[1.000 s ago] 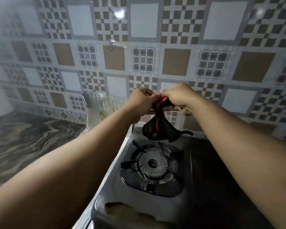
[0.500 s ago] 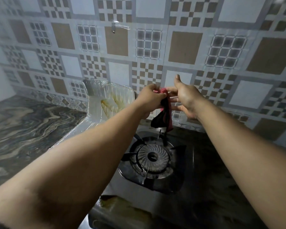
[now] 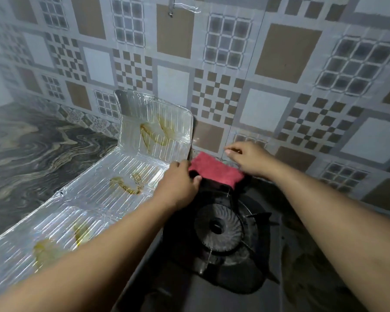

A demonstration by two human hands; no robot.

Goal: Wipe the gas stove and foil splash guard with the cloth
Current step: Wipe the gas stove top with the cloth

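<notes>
A red cloth (image 3: 214, 171) is stretched flat at the back of the black gas stove (image 3: 268, 255), behind the round burner (image 3: 218, 227). My left hand (image 3: 178, 186) grips the cloth's left end. My right hand (image 3: 248, 157) holds its right end, with the fingers partly spread near the wall. The silver ribbed foil splash guard (image 3: 131, 174) stands along the stove's left side and folds up at the back. It carries yellow-brown grease streaks.
A patterned tile wall (image 3: 234, 75) rises directly behind the stove. A dark marbled countertop (image 3: 32, 154) lies left of the foil guard. A metal pan support (image 3: 257, 216) rings the burner.
The cloth hung bunched and dark between both hands above the burner. Now it is spread open, red side up, and lowered to the stove's back edge. The view has tilted downward.
</notes>
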